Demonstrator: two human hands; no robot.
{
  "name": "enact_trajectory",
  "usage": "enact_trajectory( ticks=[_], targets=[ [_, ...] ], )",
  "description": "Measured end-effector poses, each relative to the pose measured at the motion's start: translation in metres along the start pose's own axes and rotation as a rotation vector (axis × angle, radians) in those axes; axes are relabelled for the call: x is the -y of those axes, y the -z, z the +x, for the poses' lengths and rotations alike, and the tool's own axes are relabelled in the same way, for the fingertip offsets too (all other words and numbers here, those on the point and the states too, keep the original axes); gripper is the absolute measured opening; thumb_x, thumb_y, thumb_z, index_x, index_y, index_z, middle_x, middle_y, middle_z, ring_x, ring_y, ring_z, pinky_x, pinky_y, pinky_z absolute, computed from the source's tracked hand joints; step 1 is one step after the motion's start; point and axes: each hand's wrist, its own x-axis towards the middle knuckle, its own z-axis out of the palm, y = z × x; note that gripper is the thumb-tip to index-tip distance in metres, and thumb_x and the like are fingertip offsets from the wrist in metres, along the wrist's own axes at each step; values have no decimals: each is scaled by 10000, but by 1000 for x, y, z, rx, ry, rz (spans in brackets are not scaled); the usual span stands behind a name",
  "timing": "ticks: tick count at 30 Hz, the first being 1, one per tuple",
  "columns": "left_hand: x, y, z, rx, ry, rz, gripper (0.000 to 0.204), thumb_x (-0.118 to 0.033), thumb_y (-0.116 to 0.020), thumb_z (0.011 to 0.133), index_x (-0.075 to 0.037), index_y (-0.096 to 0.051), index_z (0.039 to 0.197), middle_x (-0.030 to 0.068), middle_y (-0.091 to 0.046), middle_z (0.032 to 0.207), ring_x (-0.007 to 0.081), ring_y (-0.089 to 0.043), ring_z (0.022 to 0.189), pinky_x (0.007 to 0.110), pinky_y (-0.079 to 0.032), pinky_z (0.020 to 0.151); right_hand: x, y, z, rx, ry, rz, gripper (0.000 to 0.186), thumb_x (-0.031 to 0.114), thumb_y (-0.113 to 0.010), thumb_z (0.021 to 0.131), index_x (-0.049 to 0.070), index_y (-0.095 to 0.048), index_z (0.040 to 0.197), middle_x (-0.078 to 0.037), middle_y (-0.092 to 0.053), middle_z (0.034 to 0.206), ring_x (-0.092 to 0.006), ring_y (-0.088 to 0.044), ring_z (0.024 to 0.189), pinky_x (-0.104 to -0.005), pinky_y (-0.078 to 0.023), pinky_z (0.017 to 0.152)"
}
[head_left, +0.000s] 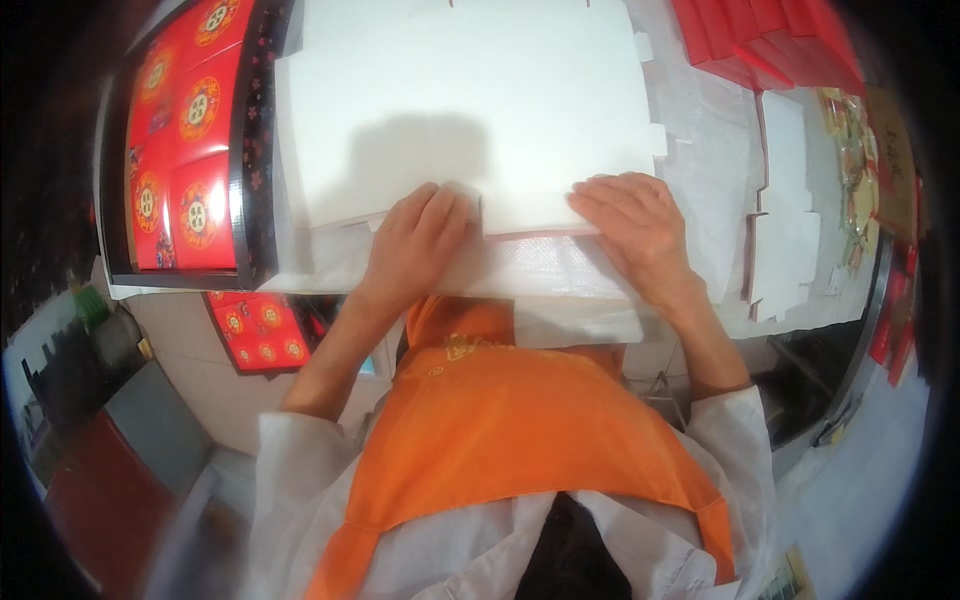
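both hands press flat on a white die-cut cardboard blank point(470, 110) lying on the counter point(700, 170). left hand point(415, 245) has fingers together, palm down on the near edge of the blank, holding nothing. right hand point(640, 225) has fingers spread a little, also flat, fingertips on a small folded flap point(525, 212) at the near edge of the blank, between the two hands. neither hand grips anything; they just bear down.

the blank is the landmark: it sits mid-counter, straight ahead of the person, mostly flat. left of the blank lies a black-edged tray of red patterned boxes point(185, 140). right of the blank, well apart, lies a stack of narrow white cut-outs point(785, 215). beyond the blank to the right is a red stack point(765, 40). a sheet of white foam wrap point(560, 270) lies under the near edge of the blank.

progress, as a judgement: early stage. only the near flap looks folded up; the side tabs and the remaining panels lie flat, so nearly all the folding looks left to do. orange apron point(510, 420) fills the lower view.
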Motion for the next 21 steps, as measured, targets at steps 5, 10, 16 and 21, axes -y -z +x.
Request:
enact_trajectory(
  ticks=[5, 10, 16, 21],
  targets=[
    [5, 8, 8, 38, 2, -78, 318, -75, -598, 704, -8, -523, 1006, 120, -507, 1010, 289, -509, 955, 366, -455, 780, -5, 7, 5, 64, -55, 137, 302, -16, -658, 633, 41, -645, 929, -81, -640, 931, -233, -577, 893, -345, -427, 805],
    [7, 14, 12, 67, 5, -144, 340, -47, -632, 660, -17, -529, 983, 118, -512, 979, 300, -511, 927, 361, -463, 759, -9, 11, 12, 101, -55, 195, 279, 37, -680, 647, 60, -640, 922, -58, -634, 911, -220, -572, 870, -343, -432, 767],
    [15, 15, 28, 226, 169, -371, 188, -64, -595, 722, -33, -529, 896, 106, -531, 901, 269, -508, 825, 338, -451, 712, -11, 7, 11, 131, -36, 175, 282, 27, -674, 645, 54, -637, 923, -59, -632, 908, -227, -565, 850, -338, -426, 769],
    [26, 27, 61, 535, 450, -534, 180, -110, -614, 789, -16, -531, 918, 115, -559, 788, 270, -536, 732, 321, -443, 628, -9, 9, 10, 156, -37, 171, 303, 18, -673, 634, 50, -629, 932, -55, -625, 929, -224, -554, 873, -341, -418, 784]
  ],
)
